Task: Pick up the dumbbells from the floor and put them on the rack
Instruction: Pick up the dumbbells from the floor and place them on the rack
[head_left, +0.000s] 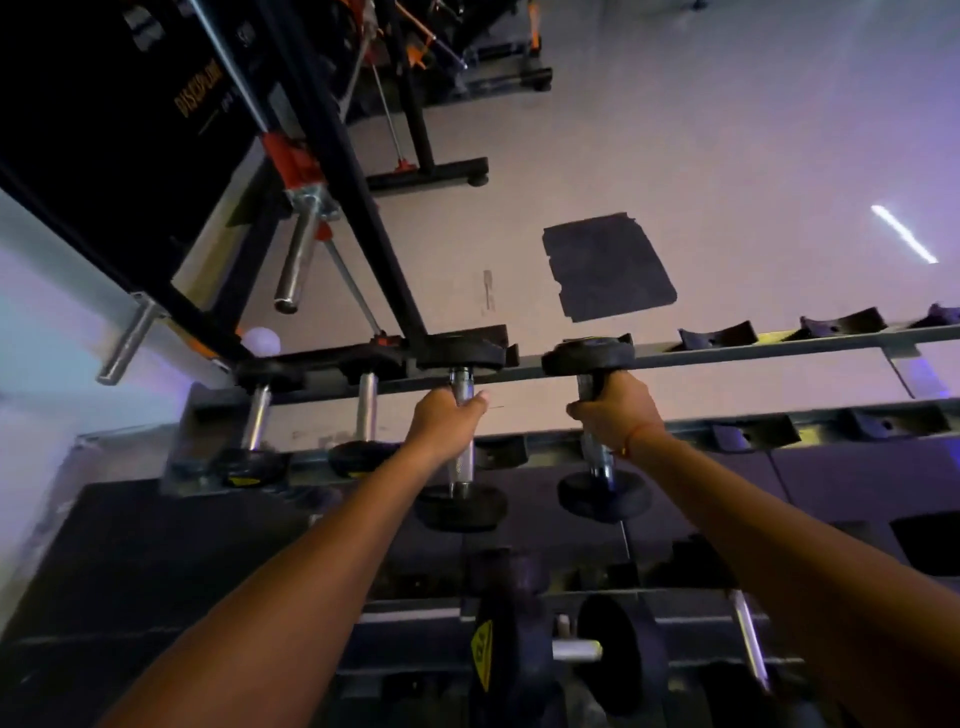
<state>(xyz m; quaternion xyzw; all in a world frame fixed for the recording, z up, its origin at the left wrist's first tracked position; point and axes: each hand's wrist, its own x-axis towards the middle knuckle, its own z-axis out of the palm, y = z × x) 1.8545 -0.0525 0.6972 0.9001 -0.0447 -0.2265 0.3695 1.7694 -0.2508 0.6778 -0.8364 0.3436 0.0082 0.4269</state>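
My left hand (447, 421) and right hand (615, 410) each grip a dumbbell handle, axes crossing the rack (779, 349) rails, seemingly almost seated.

1. The left hand (445, 421) gripped the chrome handle of a dumbbell (461, 452) over the rack's (779, 349) top tier.
2. The right hand (618, 413) held a second dumbbell (597, 467) just beside it.
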